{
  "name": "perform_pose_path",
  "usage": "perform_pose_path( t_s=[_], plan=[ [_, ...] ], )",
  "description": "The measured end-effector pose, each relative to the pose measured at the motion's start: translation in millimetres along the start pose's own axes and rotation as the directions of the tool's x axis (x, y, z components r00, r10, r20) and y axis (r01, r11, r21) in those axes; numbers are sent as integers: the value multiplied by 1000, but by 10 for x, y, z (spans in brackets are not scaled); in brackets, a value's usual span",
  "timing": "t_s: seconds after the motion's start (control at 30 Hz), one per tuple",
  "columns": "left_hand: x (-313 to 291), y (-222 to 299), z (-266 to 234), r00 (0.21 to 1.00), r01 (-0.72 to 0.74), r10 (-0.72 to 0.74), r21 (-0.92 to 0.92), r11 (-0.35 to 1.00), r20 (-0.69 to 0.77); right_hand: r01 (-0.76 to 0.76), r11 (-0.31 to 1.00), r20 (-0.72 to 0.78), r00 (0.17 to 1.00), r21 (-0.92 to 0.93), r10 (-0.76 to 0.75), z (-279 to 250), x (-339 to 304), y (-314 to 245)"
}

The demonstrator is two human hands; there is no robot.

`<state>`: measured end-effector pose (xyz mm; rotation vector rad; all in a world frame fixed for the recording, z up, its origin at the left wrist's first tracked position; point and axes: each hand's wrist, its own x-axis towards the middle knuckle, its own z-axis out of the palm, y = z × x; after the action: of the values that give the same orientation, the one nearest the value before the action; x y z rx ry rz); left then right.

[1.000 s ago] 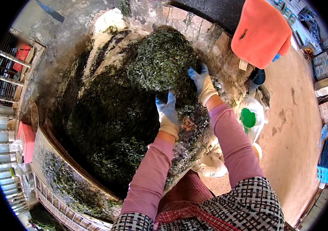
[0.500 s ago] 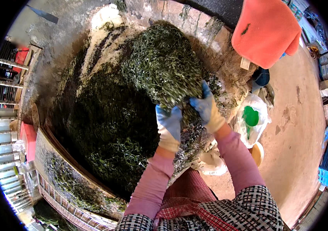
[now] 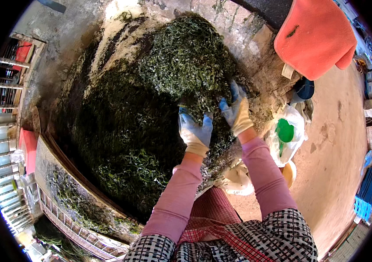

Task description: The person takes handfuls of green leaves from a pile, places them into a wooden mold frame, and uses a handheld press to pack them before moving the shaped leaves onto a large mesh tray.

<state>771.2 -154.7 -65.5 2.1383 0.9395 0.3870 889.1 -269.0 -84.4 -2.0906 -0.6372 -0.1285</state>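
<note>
My left hand [image 3: 195, 131], in a white glove with blue-coated fingers, is at the near edge of a mound of dark green strands [image 3: 186, 56]. The strands look like seaweed and are flecked with white grains. Its thumb stands apart from its fingers. Gloved the same way, my right hand [image 3: 237, 112] is at the mound's near right side, thumb and fingers spread. Both hands look open, with some fingertips against or just short of the strands. A darker, lower bed of the same strands [image 3: 120, 131] spreads to the left inside a large rough-walled vat [image 3: 74, 190].
At the upper right a coral-coloured cloth or cushion [image 3: 314, 39] overhangs the vat's side. Beside my right forearm stands a white plastic bag [image 3: 297, 131] with a green scoop [image 3: 285, 130]. A blue stack [image 3: 369, 192] sits far right, on the brown floor [image 3: 325, 174]. Left are railings [image 3: 9, 86].
The strands between my hands were blurred with motion and now lie still on the mound. My fingers have spread, and my right hand has shifted slightly up. The whole view has shifted a little.
</note>
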Motion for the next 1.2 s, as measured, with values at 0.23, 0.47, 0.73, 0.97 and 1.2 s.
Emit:
perform_pose_path(
  t_s=[0.23, 0.47, 0.73, 0.97, 1.2],
  plan=[
    [-86, 148, 122, 990, 73, -133, -978, 193, 48, -168, -65, 179, 888, 984, 423, 413, -260, -603],
    [-448, 349, -454, 997, 79, 5, -995, 68, 79, -290, -204, 345, 876, 935, 337, 150, -678, -764],
    [-659, 676, -1743, 982, -66, 167, -990, -121, -86, 165, 906, -259, 964, 389, -65, -161, -711, -1955],
    [-952, 44, -3271, 879, -451, 196, -891, 45, -435, 526, 739, -390, 841, 422, -375, 493, -1092, -3281],
    [-1456, -1103, -4843, 690, -644, -154, -697, 315, -707, 420, 492, 0, 761, 762, -649, 1806, -1768, -4966]
  ],
)
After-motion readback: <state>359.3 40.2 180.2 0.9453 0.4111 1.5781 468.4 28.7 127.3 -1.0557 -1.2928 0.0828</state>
